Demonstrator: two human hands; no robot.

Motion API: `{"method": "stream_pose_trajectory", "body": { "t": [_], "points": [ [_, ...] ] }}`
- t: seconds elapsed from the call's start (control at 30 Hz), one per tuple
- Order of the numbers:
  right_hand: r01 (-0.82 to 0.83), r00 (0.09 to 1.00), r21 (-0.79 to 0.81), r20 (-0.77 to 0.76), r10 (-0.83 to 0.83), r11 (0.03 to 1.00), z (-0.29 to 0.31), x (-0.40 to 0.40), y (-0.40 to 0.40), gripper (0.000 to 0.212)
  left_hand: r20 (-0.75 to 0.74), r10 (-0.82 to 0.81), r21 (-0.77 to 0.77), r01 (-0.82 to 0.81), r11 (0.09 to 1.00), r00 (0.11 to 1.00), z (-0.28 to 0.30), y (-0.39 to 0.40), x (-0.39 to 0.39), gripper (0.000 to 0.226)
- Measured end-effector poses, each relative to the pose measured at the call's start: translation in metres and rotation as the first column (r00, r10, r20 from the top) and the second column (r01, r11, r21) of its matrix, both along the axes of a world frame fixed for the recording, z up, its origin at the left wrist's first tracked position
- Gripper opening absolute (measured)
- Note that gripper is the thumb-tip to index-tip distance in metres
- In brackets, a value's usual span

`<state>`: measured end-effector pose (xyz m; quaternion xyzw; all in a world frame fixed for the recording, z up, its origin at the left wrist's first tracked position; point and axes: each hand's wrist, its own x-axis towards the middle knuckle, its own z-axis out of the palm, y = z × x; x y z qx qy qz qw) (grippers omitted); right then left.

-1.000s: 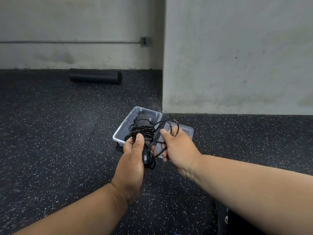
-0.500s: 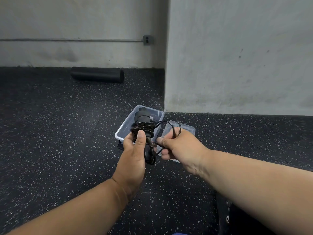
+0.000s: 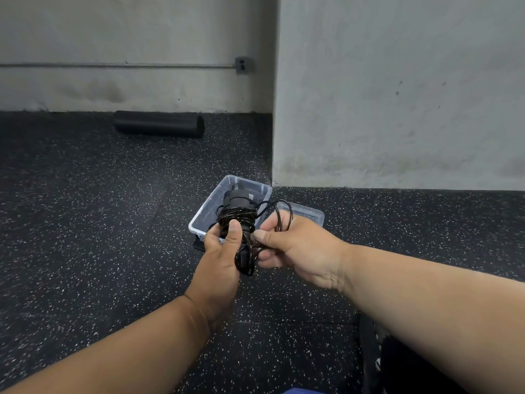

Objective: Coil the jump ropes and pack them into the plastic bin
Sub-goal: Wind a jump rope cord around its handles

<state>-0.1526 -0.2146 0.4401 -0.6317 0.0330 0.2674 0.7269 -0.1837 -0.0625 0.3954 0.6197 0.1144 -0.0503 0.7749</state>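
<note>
A person's left hand (image 3: 220, 253) grips a bundle of thin black jump rope wound around thick black cylindrical handles (image 3: 238, 223), thumb pressed over the coils, while the right hand (image 3: 298, 248) pinches a loose loop of the same cord just beside the bundle. The bundle's long axis runs away from the person, its far end pointing toward the clear rectangular plastic bin (image 3: 203, 213) that sits on the floor directly beyond and below the hands. The bin's own long side lies roughly along that same line, angled slightly to the right. Seen from the head camera, the left hand, which carries the weight of the bundle, lies closer to the bin's opening; the right hand lies over a clear plastic lid (image 3: 309, 213) that rests touching the bin's right side. Packing appears to need the last loop tucked in, then a short forward-and-down reach. The bin's contents cannot be made out behind the bundle. The floor is black rubber flecked with white (image 3: 113, 223); grey concrete walls (image 3: 397, 95) meet at a corner just behind the bin, and a black foam roller (image 3: 159, 124) lies against the far wall.
</note>
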Motion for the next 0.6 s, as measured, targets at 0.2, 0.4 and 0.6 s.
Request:
{"method": "stream_pose_trajectory", "body": {
  "t": [0.2, 0.4, 0.6],
  "points": [
    [-0.138, 0.99, 0.006, 0.006, 0.138, 0.99, 0.002, 0.002, -0.009, 0.02, 0.021, -0.093, 0.127, 0.09, 0.988, 0.995, 0.0, -0.002, -0.003, 0.052],
    [-0.156, 0.983, -0.07, 0.086, 0.162, 0.985, 0.0, -0.004, -0.006, 0.04, -0.037, -0.082, 0.002, 0.083, 0.997, 0.996, -0.007, -0.002, 0.001, 0.072],
    [-0.172, 0.968, -0.256, 0.137, 0.212, 0.951, -0.011, -0.01, -0.002, 0.06, -0.031, -0.037, 0.03, 0.038, 0.999, 0.999, -0.003, -0.003, -0.001, 0.075]
  ]
}}
